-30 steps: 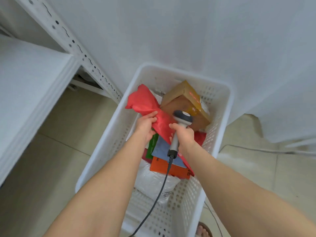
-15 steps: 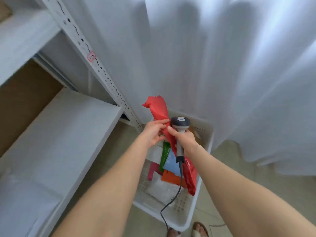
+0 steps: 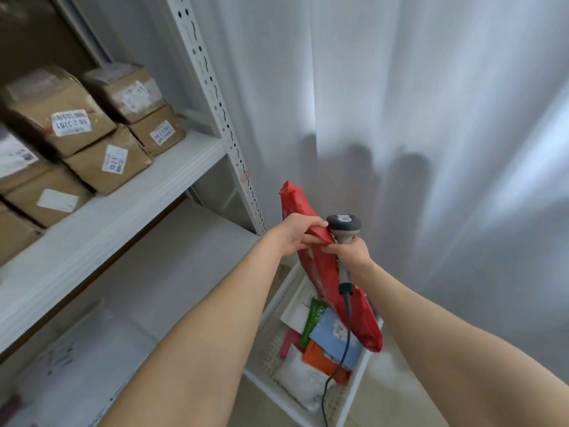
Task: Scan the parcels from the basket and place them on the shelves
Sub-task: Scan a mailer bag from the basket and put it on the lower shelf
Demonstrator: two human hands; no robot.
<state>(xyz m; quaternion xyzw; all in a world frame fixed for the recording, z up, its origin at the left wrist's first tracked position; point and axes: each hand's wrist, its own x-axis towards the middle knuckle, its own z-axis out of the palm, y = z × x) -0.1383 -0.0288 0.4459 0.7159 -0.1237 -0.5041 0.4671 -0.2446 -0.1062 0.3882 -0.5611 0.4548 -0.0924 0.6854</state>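
While the red parcel (image 3: pixel 323 272) hangs above the basket (image 3: pixel 268 306), only the left hand (image 3: pixel 292 234) holds it, with fingers curled over its upper part. The right hand (image 3: pixel 351 252) is closed round the handle of the scanner (image 3: pixel 343 224), whose head touches the parcel.

The bag looks soft and smooth, so it could slide out of this one grip and fall back into the basket. No label shows on it, and the scanner is probably too close to read one. The cable (image 3: pixel 348 328) drops into the basket among the other parcels and may catch on them.

The basket stands on a pale floor (image 3: pixel 385 396). Left of the basket are white metal shelves (image 3: pixel 123 204), the upper one carrying labelled brown boxes (image 3: pixel 92 140). Behind the basket hangs a white curtain (image 3: pixel 400 118).
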